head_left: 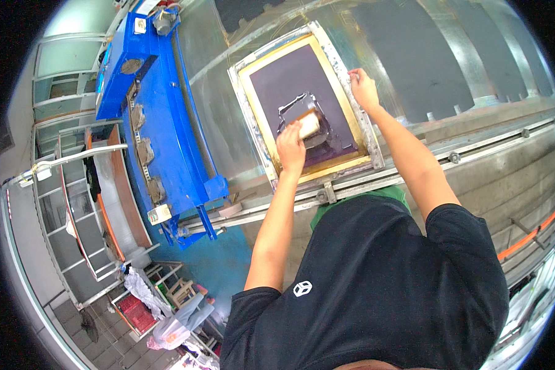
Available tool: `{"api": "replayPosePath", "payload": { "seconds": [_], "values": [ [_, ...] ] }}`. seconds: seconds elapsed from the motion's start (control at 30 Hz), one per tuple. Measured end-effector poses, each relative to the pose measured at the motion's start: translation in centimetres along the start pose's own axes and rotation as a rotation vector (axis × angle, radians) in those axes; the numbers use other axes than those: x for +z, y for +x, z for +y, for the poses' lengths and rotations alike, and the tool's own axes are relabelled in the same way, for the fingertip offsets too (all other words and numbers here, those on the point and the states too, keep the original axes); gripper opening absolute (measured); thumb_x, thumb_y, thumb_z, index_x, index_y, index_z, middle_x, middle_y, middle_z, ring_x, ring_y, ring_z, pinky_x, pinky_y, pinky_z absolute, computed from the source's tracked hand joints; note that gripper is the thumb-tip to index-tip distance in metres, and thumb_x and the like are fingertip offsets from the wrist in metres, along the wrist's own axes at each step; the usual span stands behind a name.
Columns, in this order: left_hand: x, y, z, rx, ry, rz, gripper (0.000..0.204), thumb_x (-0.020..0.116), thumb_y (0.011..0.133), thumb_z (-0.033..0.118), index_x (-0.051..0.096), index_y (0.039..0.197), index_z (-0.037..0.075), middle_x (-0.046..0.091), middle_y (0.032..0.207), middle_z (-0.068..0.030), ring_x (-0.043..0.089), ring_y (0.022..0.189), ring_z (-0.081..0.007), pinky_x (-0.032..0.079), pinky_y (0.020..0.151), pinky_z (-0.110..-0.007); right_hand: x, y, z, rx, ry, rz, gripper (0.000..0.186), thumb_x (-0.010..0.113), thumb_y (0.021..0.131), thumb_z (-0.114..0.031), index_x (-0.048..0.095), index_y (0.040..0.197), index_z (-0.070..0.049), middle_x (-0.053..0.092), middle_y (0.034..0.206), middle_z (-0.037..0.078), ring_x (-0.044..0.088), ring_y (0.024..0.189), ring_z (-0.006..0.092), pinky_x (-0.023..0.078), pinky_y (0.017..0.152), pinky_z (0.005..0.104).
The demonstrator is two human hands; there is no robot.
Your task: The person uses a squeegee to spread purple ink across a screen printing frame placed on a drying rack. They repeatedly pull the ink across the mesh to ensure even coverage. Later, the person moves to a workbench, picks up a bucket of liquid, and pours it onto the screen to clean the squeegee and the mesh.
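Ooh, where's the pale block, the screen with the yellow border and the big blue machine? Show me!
Pale block (311, 125): head view, on its light top.
Screen (336, 166): head view, on its yellow border, lower side.
Blue machine (166, 123): head view, on its long blue body.

This looked like a screen-printing workshop: an inked printing frame lay on a long metal worktop, a rail ran along its near side, and bulky blue machinery stood left.

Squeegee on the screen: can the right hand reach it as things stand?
Likely yes: the right hand is beside the frame's right rail; the way to the squeegee looks free, though the left hand holds it.
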State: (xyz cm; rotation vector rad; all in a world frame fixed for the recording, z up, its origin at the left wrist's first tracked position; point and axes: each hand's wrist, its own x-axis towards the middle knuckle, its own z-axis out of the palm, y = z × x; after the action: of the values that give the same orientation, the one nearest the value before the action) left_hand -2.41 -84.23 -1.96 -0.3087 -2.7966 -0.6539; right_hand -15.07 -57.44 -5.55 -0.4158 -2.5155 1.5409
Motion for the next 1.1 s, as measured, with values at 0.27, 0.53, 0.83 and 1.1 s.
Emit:
{"api": "replayPosePath", "payload": {
  "seconds": [0.27, 0.53, 0.83, 1.1],
  "values": [
    [1.7, -0.5, -0.5, 0.067, 0.2, 0.047, 0.048, 0.065, 0.079, -0.001, 0.065, 0.126, 0.01, 0.063, 0.134, -0.0072, 0.055, 0.127, -0.0282, 0.042, 0.107, -0.044, -0.7, -1.2, -1.9, -0.055, 0.079, -0.005, 0.021, 0.056, 0.098, -0.023, 0.066, 0.11, -0.009, 0.069, 0.085, 0.025, 0.067, 0.084, 0.0465, 0.051, 0.076, 0.0521],
    [-2.0, -12.0, 5.1, -0.06, 0.013, 0.009, 0.052, 0.065, 0.08, 0.003, 0.063, 0.132, 0.01, 0.058, 0.143, -0.0064, 0.049, 0.136, -0.027, 0.035, 0.11, -0.046, -2.4, -1.7, -2.6, -0.098, 0.081, 0.027, 0.025, 0.056, 0.099, -0.028, 0.068, 0.113, -0.011, 0.069, 0.084, 0.021, 0.067, 0.077, 0.0394, 0.05, 0.072, 0.0456],
    [-0.6, -11.7, -7.1, -0.884, -1.063, 0.432, 0.043, 0.066, 0.097, 0.038, 0.067, 0.114, -0.001, 0.069, 0.097, -0.0032, 0.06, 0.09, -0.0104, 0.049, 0.08, -0.028, -6.1, -0.9, -5.5, -0.236, 0.191, -0.064, 0.022, 0.058, 0.099, -0.014, 0.069, 0.117, -0.007, 0.069, 0.102, 0.002, 0.057, 0.077, 0.0083, 0.047, 0.068, 0.0241],
    [-19.2, -11.8, -5.6, -0.538, -1.207, 0.405, 0.059, 0.064, 0.097, 0.046, 0.058, 0.133, 0.0, 0.064, 0.124, -0.0105, 0.057, 0.117, -0.0197, 0.042, 0.103, -0.034, -13.2, -4.1, -20.9, -0.198, 0.428, -0.163, 0.039, 0.054, 0.101, -0.03, 0.06, 0.137, -0.016, 0.049, 0.077, -0.008, 0.037, 0.059, 0.0001, 0.026, 0.05, 0.0168]
  ]
}}
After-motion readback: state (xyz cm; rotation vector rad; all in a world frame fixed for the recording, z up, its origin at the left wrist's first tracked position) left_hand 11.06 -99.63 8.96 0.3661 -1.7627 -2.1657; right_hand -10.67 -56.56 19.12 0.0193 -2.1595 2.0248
